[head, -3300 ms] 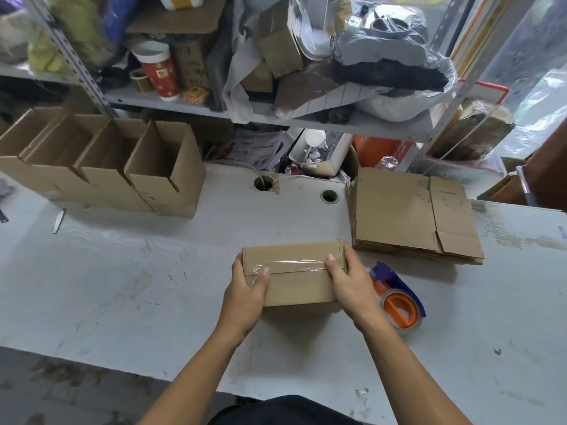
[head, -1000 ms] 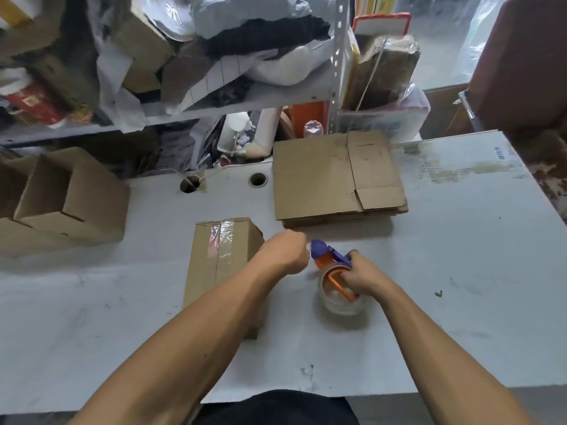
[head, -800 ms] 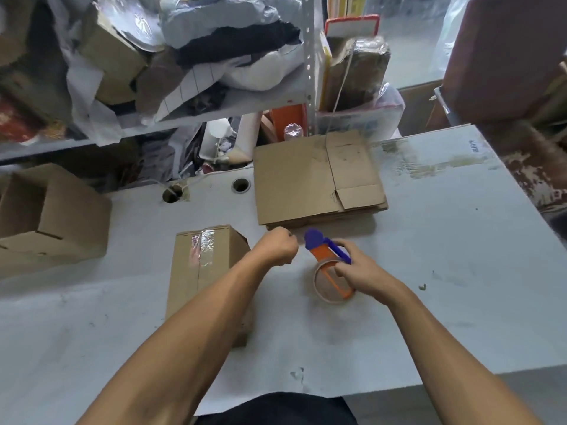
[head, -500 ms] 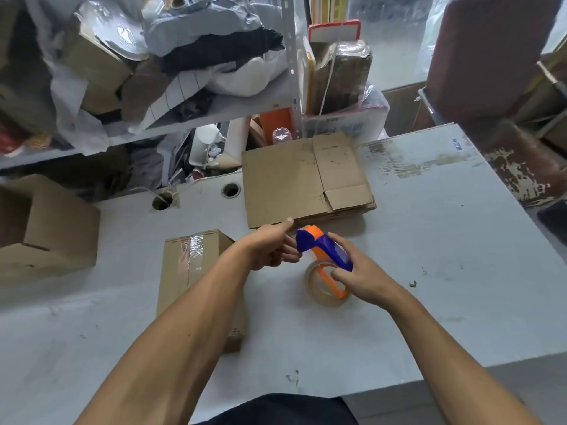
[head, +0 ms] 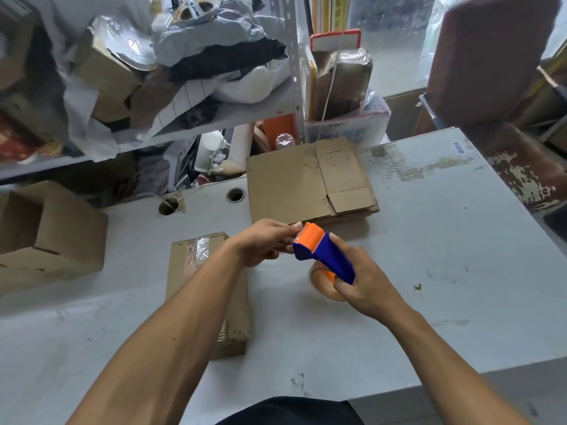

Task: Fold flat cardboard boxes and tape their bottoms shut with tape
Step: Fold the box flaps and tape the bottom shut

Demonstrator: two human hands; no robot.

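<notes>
Dispenser (head: 325,256) in right hand (head: 365,286), left hand (head: 264,245) pinching tip

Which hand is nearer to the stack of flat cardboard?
Left. The left hand pinches at the tape dispenser's orange tip just in front of the flat cardboard stack; the right hand grips the dispenser farther toward the person.

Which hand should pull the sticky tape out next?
Probably the left hand. Its fingertips already pinch at the orange front end of the tape dispenser, where the tape comes off. The right hand is busy gripping the dispenser's handle.
</notes>
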